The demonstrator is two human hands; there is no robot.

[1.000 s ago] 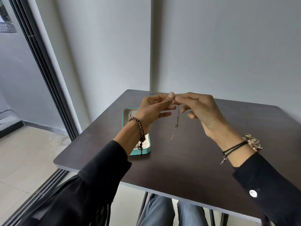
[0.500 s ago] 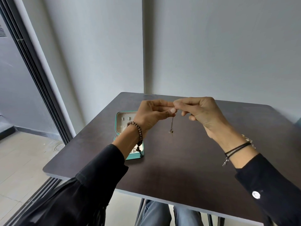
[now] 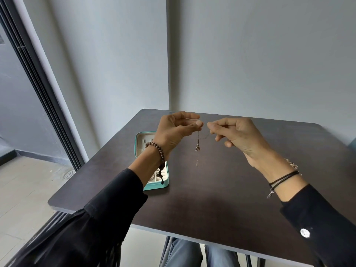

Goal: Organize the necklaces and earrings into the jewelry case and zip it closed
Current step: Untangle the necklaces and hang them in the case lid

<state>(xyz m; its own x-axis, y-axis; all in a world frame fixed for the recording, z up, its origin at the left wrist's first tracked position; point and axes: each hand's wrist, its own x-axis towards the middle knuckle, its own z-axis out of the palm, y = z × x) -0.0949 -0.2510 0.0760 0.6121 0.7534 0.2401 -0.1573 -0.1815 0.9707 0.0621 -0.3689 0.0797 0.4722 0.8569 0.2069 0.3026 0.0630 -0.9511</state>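
Left of centre, half under the left wrist, the open teal jewelry case (image 3: 156, 187) lies on the dark table (image 3: 212, 205). At mid-frame the left hand (image 3: 174, 132) pinches the necklace (image 3: 198, 137) between thumb and forefinger, and just right of it the right hand (image 3: 238, 134) pinches the same fine chain, other fingers loosely curled, the pendant (image 3: 197, 148) dangling clear above the table. Such a chain is likely near weightless, limp and quick to tangle or snap, so it is best held by its ends near the clasp.
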